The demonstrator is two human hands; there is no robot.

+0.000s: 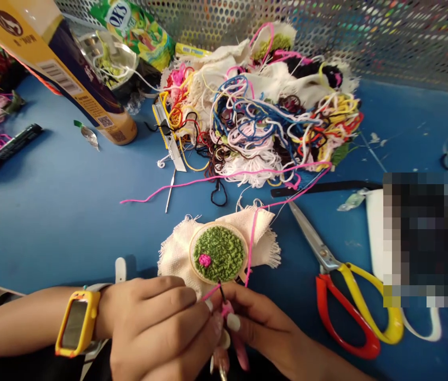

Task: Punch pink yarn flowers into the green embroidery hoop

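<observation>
A small round embroidery hoop lies on cream cloth, filled with green loops and one pink spot. My left hand, with a yellow watch on the wrist, pinches the near edge of the hoop and cloth. My right hand is closed on a pink punch needle whose thin tip points at the hoop's near edge. A pink yarn strand runs from the needle up across the cloth toward the yarn pile.
A tangled pile of coloured yarn scraps lies behind the hoop. Scissors with red and yellow handles lie to the right. A yellow box, a black marker, a utility knife and a needle rest on the blue table.
</observation>
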